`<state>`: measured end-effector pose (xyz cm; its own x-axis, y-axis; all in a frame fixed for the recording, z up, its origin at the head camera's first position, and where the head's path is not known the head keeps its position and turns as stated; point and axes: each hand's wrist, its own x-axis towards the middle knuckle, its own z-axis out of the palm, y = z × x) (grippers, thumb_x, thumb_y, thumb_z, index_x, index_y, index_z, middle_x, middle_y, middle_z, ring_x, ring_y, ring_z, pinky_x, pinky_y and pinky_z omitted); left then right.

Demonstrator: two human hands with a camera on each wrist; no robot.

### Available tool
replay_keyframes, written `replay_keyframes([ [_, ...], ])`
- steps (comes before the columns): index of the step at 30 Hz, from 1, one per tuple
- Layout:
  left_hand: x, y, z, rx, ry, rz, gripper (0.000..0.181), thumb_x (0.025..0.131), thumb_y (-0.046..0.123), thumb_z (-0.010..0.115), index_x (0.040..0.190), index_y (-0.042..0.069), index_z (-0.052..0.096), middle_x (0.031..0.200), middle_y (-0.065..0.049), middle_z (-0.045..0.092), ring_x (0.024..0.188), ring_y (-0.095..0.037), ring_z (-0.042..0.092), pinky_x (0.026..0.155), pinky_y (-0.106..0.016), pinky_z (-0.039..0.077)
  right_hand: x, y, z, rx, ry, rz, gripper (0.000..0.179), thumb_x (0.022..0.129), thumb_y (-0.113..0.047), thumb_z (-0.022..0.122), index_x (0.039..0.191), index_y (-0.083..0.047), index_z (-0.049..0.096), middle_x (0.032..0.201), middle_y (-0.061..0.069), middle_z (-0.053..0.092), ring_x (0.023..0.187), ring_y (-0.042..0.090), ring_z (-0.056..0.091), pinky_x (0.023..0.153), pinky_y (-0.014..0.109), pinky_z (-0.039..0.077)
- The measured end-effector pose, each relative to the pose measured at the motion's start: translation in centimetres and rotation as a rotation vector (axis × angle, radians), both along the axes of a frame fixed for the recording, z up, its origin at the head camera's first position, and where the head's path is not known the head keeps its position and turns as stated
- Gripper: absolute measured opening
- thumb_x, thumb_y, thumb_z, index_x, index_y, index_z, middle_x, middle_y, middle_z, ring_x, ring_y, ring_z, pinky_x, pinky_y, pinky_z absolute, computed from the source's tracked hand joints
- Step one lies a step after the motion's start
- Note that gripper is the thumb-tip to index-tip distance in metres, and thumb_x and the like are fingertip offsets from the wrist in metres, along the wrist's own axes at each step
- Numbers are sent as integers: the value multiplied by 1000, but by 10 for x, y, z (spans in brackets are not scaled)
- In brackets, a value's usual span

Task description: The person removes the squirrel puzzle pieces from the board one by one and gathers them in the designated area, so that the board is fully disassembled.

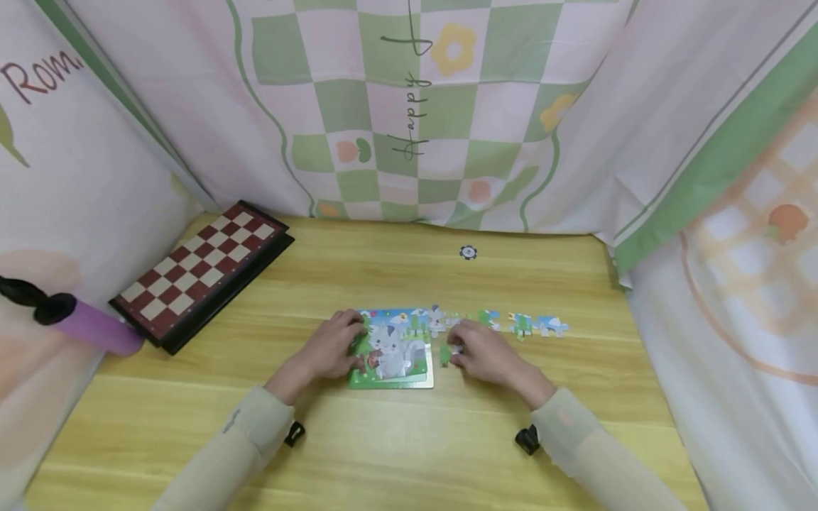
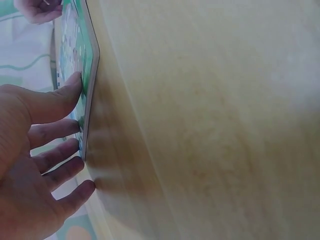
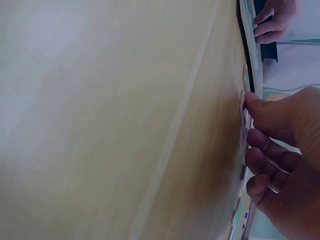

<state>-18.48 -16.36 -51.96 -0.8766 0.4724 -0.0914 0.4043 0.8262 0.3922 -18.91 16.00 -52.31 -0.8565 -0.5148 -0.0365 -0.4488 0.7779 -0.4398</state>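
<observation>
A jigsaw puzzle (image 1: 396,348) with a pale grey cartoon squirrel lies on the table, a strip of bare tray showing at its lower right. My left hand (image 1: 334,346) rests at its left side; in the left wrist view, the thumb and spread fingers touch the green border (image 2: 90,65). To the right of the puzzle, my right hand (image 1: 482,351) pinches a small puzzle piece (image 3: 243,117) close to the tabletop, between thumb and fingertips. A loose green piece (image 1: 445,355) lies between that hand and the puzzle. The held piece's picture is mostly hidden by the fingers.
Several loose pieces (image 1: 551,326) lie in a row to the right of the puzzle. Behind them is a round black-and-white chip (image 1: 469,253). A folded chessboard (image 1: 201,270) and a purple cylinder (image 1: 96,326) stand at the left. Patterned curtains (image 1: 441,106) surround the wooden table (image 1: 409,447).
</observation>
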Motion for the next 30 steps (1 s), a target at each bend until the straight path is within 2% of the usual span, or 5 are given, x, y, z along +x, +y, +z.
replay_keyframes([
  [8,-1,0,1,-2,0,-5,59,81,27,88,130,2,67,148,-15,53,139,-37,50,117,-57,45,-2,-23,10,-56,31,81,21,96,-12,69,116,-6,71,109,7,74,102,21,69,94,42,61],
  [13,-1,2,0,-7,-6,-5,59,82,27,88,132,2,66,150,-15,52,140,-36,49,118,-56,45,-2,-39,11,-41,43,174,30,94,-19,71,121,-4,70,116,10,73,110,26,67,100,45,59],
  [17,-1,2,0,-7,-3,-5,59,83,26,87,132,2,66,150,-15,53,139,-37,50,118,-56,45,-1,-46,9,3,60,213,38,92,-28,76,123,-7,70,119,9,73,115,27,66,105,46,56],
  [25,-1,2,0,-8,3,6,61,81,27,88,132,2,66,149,-15,53,139,-37,50,118,-55,45,3,-51,8,75,65,217,43,88,-30,80,123,-8,70,111,4,70,101,20,61,94,40,57],
  [30,-2,4,0,-34,-7,14,58,85,30,85,132,3,66,150,-15,52,139,-36,49,118,-55,45,3,-56,7,100,40,183,42,86,-28,82,120,-8,69,108,5,69,100,21,61,94,41,57],
])
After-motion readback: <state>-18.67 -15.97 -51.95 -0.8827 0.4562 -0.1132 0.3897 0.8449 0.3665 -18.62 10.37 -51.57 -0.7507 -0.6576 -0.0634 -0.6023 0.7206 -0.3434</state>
